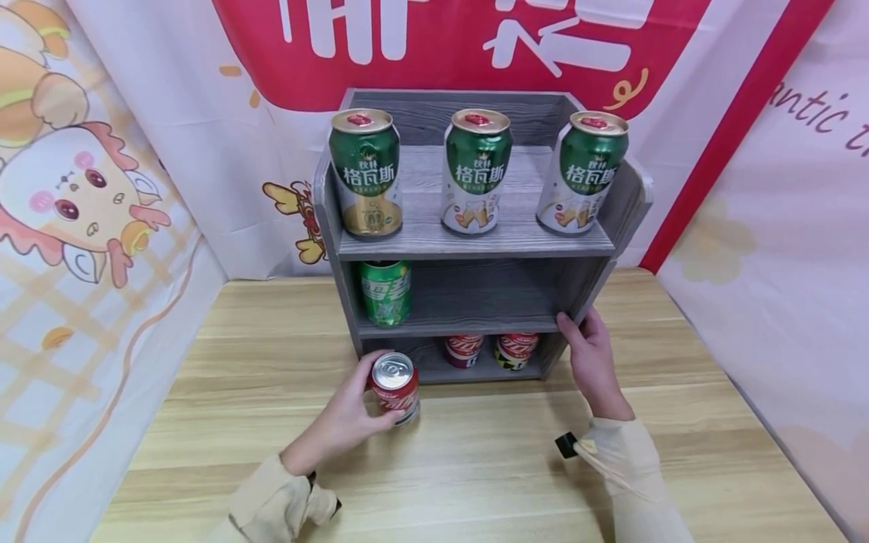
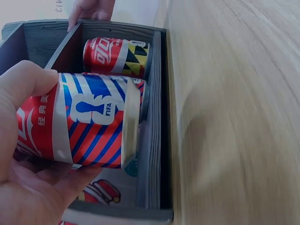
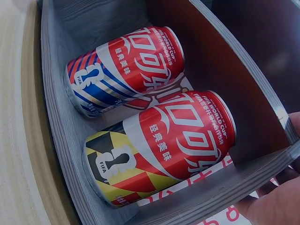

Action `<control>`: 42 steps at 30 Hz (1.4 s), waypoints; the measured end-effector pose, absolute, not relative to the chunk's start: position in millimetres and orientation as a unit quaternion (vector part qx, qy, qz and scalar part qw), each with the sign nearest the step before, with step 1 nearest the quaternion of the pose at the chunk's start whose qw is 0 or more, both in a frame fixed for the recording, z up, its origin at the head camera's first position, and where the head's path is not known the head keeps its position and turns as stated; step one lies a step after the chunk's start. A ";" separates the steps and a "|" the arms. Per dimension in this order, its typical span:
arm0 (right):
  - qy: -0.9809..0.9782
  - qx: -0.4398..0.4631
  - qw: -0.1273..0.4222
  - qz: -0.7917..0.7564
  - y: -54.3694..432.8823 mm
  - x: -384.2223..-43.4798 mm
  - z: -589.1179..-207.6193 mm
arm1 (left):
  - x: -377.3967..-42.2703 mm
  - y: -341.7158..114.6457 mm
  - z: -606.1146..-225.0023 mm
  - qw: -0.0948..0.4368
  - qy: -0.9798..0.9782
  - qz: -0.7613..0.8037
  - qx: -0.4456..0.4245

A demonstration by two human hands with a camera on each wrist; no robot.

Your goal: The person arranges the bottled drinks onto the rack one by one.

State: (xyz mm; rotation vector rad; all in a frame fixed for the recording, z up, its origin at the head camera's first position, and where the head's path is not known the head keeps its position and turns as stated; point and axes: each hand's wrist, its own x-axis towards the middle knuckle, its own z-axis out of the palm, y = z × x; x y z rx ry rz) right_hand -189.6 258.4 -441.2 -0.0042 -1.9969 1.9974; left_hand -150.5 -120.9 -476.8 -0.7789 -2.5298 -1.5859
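My left hand (image 1: 353,411) grips a red cola can (image 2: 93,122) with blue and red stripes, its fingers and thumb around the sides. In the head view the can is upright, just in front of the lower left of a grey wooden shelf (image 1: 475,245). My right hand (image 1: 594,362) holds the shelf's right side panel, thumb at the front and fingers outside. Two more red cola cans stand on the bottom tier: a striped one (image 3: 124,70) and, nearer the right side, a yellow-and-black checkered one (image 3: 161,147).
Three green-and-white cans stand on the top tier: left (image 1: 366,173), middle (image 1: 477,172) and right (image 1: 584,173). A green can (image 1: 385,292) occupies the middle tier's left end. The shelf rests on a wooden table (image 1: 475,467) before a printed cloth backdrop (image 1: 190,113).
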 end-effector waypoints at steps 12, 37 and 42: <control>-0.698 -0.003 0.152 0.700 258.6 -188.5 -439.9 | -160.7 -101.7 -483.9 0.041 -0.822 -0.510 -0.250; -0.694 -0.010 0.154 0.704 256.6 -188.6 -442.5 | -178.3 -85.4 -486.7 0.057 -0.857 -0.489 -0.153; -0.696 -0.007 0.156 0.701 256.3 -188.6 -441.8 | -181.3 -79.8 -487.7 0.060 -0.855 -0.499 -0.126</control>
